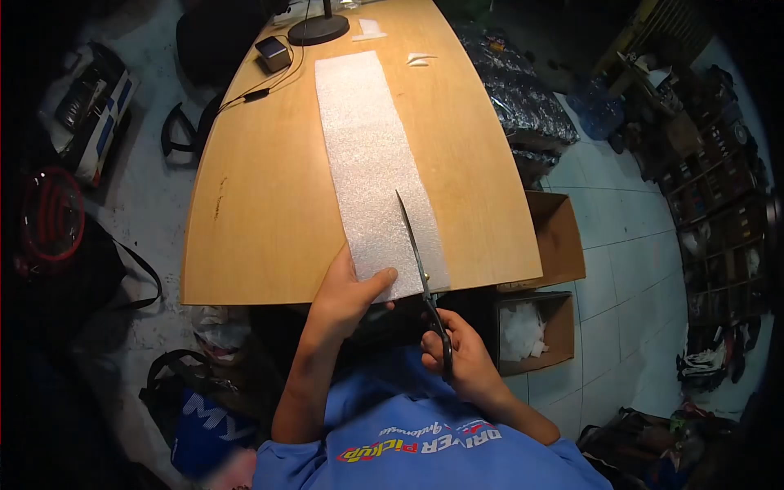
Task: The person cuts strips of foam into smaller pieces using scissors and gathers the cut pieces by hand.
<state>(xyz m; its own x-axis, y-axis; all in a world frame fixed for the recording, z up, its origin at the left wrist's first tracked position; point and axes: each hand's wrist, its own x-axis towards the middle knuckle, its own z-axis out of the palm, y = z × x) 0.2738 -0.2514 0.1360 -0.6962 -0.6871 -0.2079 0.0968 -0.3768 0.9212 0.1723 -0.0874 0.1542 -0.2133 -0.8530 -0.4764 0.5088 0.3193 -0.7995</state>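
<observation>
A long strip of white packing foam lies lengthwise on the wooden table, its near end at the front edge. My left hand pinches that near end, thumb on top and fingers underneath. In my right hand is a pair of black-handled scissors, the fingers closed round the handles. Its blade points away from me and lies over the foam, near the right side of the strip. Whether the foam is cut along the blade I cannot tell. The scissors' lower blade is hidden.
Small white scraps and a black stand base sit at the table's far end, beside a small dark device with a cable. Cardboard boxes stand below the right edge, one holding white material. A bag lies at the lower left.
</observation>
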